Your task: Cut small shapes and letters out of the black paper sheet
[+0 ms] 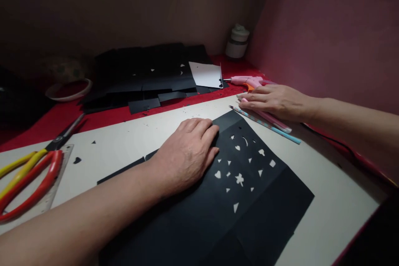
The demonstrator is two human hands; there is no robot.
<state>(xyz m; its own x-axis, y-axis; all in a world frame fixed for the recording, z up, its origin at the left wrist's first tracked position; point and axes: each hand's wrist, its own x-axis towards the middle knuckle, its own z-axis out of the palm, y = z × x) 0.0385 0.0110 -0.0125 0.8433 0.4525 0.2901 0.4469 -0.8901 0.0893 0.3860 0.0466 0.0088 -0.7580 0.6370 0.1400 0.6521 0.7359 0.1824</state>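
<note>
A black paper sheet (255, 199) with small cut-out shapes such as hearts, triangles and a flower lies on a white board (327, 183). My left hand (187, 153) rests flat on the sheet's upper left part, fingers together. My right hand (274, 100) lies palm down at the board's far right edge, over a pink craft knife (274, 119) and beside a blue striped pencil (274, 128). Whether it grips the knife is unclear.
Red-and-yellow-handled scissors (31, 170) lie on a clear ruler (59, 174) at the left. A stack of black paper (146, 70) and a white sheet (207, 74) sit at the back on red cloth. Behind my right hand are a pink glue gun (246, 81) and a white jar (237, 41). A pink wall (327, 29) stands on the right.
</note>
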